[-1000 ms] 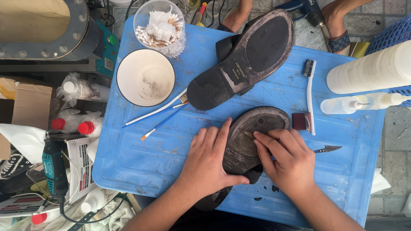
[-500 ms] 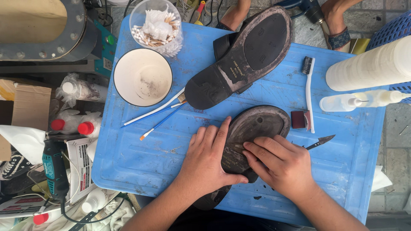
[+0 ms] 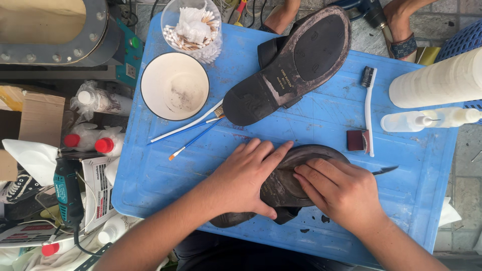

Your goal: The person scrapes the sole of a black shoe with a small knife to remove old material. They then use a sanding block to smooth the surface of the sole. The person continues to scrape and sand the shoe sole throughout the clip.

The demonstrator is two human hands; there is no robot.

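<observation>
Since a second ago my right hand (image 3: 346, 193) has slid a little towards me along the worn dark-brown leather shoe lying sole-up (image 3: 288, 183), its fingers now reaching further across the sole towards my left hand (image 3: 246, 175); the left has barely shifted. I see both hands pressed flat on that shoe, fingers loosely spread, neither curled into a grip. The left palm covers the shoe's left half, thumb lying along the upper edge of the sole. The right hand bears down on the right half, and a dark pointed blade tip (image 3: 385, 170) sticks out just beyond its knuckles; I cannot tell whether the hand holds it. The shoe rests on the near middle of the scuffed blue plastic worktop (image 3: 165, 175).

Further back lies the second dark shoe, sole-up with a black heel (image 3: 296, 60), set diagonally. To its left stand a white round bowl with a dark rim (image 3: 174, 86) and a clear plastic cup of cotton swabs (image 3: 193, 29). Two thin paintbrushes (image 3: 188, 131) lie between bowl and shoe. On the right lie a white toothbrush with dark bristles (image 3: 369, 108), a small dark-red block (image 3: 355, 140) just beside its handle, and a clear squeeze bottle on its side (image 3: 409, 121).
</observation>
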